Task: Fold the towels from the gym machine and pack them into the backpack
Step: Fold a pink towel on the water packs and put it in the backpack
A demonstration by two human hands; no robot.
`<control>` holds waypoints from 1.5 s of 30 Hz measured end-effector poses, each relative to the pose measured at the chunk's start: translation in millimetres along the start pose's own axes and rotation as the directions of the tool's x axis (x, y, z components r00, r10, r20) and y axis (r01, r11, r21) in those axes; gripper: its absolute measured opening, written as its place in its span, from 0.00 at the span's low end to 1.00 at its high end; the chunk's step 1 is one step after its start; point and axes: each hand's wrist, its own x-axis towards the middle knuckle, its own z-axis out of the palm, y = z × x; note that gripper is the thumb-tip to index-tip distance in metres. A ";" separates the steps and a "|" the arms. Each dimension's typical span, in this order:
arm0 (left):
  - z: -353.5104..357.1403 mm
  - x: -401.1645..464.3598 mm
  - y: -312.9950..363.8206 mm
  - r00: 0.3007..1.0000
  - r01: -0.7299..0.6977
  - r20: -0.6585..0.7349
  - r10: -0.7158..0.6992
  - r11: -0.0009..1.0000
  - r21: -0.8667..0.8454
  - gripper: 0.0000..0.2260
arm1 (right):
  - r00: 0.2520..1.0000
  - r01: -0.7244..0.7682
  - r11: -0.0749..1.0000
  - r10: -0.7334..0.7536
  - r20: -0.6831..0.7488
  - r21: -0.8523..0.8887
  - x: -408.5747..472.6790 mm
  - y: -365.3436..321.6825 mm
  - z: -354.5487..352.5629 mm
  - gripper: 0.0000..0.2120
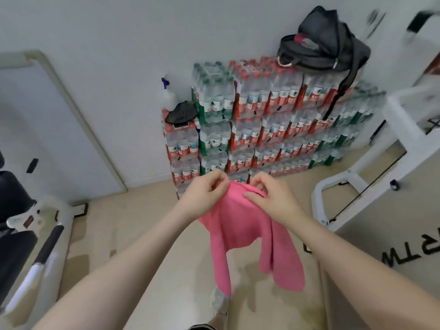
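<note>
A pink towel (240, 225) hangs in the air in front of me, its lower corners drooping toward the floor. My left hand (204, 191) pinches its top edge on the left. My right hand (271, 196) grips the top edge on the right, thumb laid across the cloth. The two hands are close together. A dark grey backpack (326, 41) sits open on top of a stack of bottled-water packs (262, 120) against the far wall, well beyond my hands.
A white gym machine frame (357, 177) stands at the right. Another machine with black pads and a handle (45, 248) is at the left. A spray bottle (167, 91) and a black cloth (182, 113) rest on the lower water packs. Beige floor lies between.
</note>
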 end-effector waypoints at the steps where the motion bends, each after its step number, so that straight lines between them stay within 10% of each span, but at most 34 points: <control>1: -2.8 29.4 1.6 0.999 -0.047 0.018 0.046 0.998 0.033 0.10 | 0.999 0.027 0.994 -0.031 -0.034 -0.110 25.7 4.4 -6.9 0.08; 7: -20.6 135.7 6.9 0.965 -0.260 0.013 0.263 0.943 0.208 0.05 | 0.984 0.088 0.932 -0.137 -0.115 -0.353 122.9 21.0 -26.5 0.07; 13: -38.7 214.0 -14.1 0.929 -0.317 -0.065 0.364 0.874 0.367 0.14 | 0.990 -0.082 0.968 0.051 -0.132 -0.238 197.4 55.3 -31.6 0.07; 26: -76.7 421.6 -37.6 0.907 -0.034 -0.373 0.197 0.915 0.401 0.18 | 0.966 0.071 0.978 -0.116 -0.229 -0.196 434.9 114.5 -121.5 0.14; 32: -89.0 518.2 -46.1 0.886 0.104 -0.456 0.088 0.919 0.380 0.09 | 0.954 0.214 0.750 -0.299 -0.031 -0.625 545.6 132.5 -178.2 0.16; 37: -99.3 579.3 -59.4 0.912 0.120 -0.404 0.070 0.896 0.427 0.10 | 0.778 0.395 0.561 -0.625 -0.059 -0.728 628.3 156.3 -192.8 0.18; 45: -136.3 683.8 -82.0 0.916 0.169 -0.399 0.045 0.859 0.483 0.12 | 0.884 0.360 0.641 -0.467 0.027 -0.677 735.0 157.5 -192.0 0.15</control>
